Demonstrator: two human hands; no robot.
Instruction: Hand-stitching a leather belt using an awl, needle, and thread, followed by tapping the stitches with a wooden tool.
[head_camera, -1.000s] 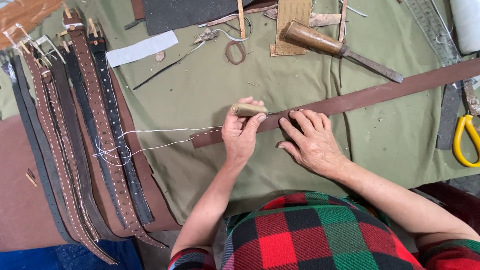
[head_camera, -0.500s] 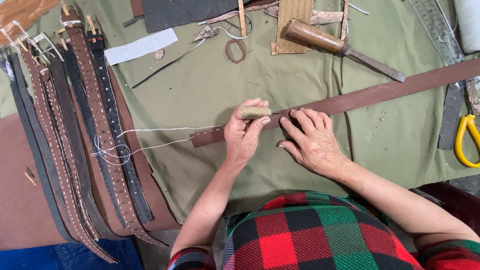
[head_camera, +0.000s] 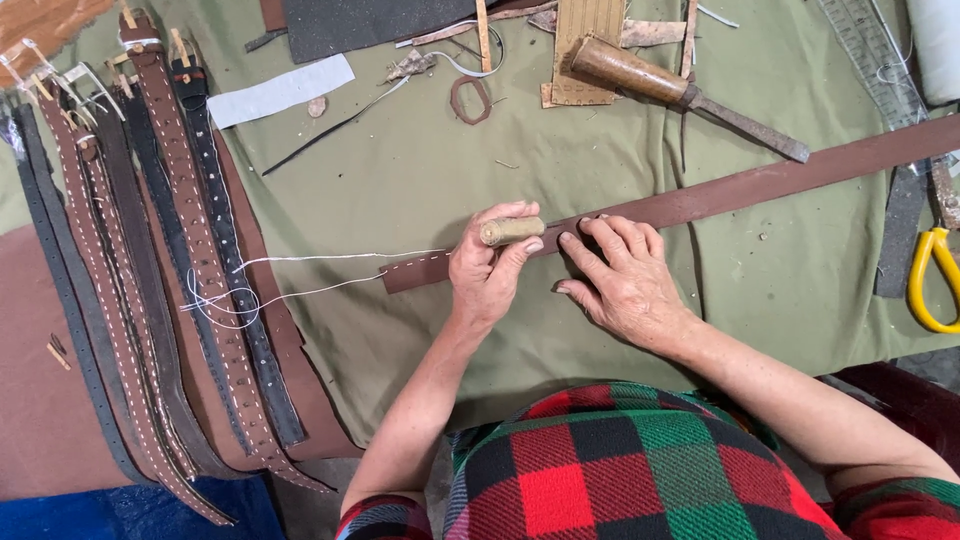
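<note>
Head view: left hand (head_camera: 485, 275) fisted on awl (head_camera: 512, 230); right hand (head_camera: 628, 285) flat, fingers spread, pins strap (head_camera: 720, 193). Strap looks stiff, light; hold beside stitch line.

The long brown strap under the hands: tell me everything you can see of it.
The brown strap is a long, flat, narrow band that looks like leather, matte and dark reddish-brown. It lies on the green cloth, slanting from near the table's middle up to the right edge of view. A row of pale stitches runs along its near end, and white thread trails off leftward from there. The left hand, holding a wooden-handled tool, rests on it; the right hand presses its fingers flat on it.
</note>
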